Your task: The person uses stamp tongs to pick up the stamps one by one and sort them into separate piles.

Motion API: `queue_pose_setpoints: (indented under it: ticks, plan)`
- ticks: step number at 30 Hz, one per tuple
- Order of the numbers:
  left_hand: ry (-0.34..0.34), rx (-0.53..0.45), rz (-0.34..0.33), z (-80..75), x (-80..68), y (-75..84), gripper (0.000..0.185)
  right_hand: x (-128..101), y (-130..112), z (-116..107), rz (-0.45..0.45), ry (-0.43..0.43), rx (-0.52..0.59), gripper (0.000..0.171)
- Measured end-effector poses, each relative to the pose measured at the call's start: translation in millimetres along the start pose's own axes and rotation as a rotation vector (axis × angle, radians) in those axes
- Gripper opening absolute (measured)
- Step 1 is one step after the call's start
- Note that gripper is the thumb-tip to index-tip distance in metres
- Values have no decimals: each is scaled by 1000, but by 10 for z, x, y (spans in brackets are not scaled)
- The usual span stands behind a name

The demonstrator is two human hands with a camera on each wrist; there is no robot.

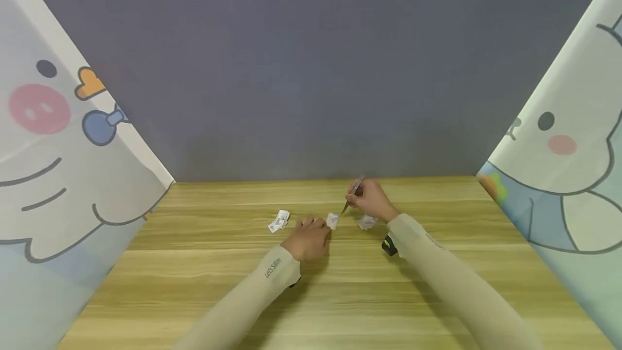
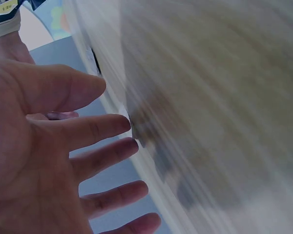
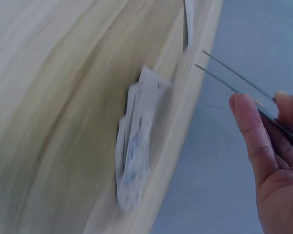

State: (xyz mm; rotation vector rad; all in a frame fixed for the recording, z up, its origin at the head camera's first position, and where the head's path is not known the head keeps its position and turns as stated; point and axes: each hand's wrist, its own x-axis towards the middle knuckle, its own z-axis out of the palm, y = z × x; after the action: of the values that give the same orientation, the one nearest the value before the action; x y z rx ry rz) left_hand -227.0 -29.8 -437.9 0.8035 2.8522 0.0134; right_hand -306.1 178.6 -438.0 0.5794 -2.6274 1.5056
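My right hand point(image 1: 373, 200) pinches a pair of metal tweezers point(image 1: 352, 194) with the tips pointing down and left at a small white packet point(image 1: 332, 220) on the wooden table point(image 1: 204, 263). The right wrist view shows the tweezers point(image 3: 234, 80) with their two tips apart, held between thumb and fingers of that hand point(image 3: 273, 146), and a blurred white packet point(image 3: 134, 146) lying on the wood. My left hand point(image 1: 311, 237) rests on the table just left of the middle packet. In the left wrist view its fingers point(image 2: 88, 129) are straight, spread and hold nothing.
Two more small white packets lie on the table, one to the left point(image 1: 279, 221) and one under my right hand point(image 1: 366, 222). A grey wall point(image 1: 311, 69) stands behind, with cartoon-printed curtains on the left point(image 1: 63, 166) and right point(image 1: 568, 177).
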Motion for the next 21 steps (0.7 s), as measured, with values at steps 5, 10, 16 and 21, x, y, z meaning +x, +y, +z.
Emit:
queue_pose_setpoints:
  ticks: [5,10,16,21]
  plan:
    - [-12,5,-6,12,-19,-18,42,66,-4,106,22,-26,1,9]
    - [-13,-11,-13,0,-15,-7,43,97,-15,121,33,3,-47,6]
    - [-9,-3,-31,1,16,-1,45,141,-17,109,48,63,-10,5]
    - [-19,24,-41,-6,39,6,48,174,-18,145,42,19,12,5]
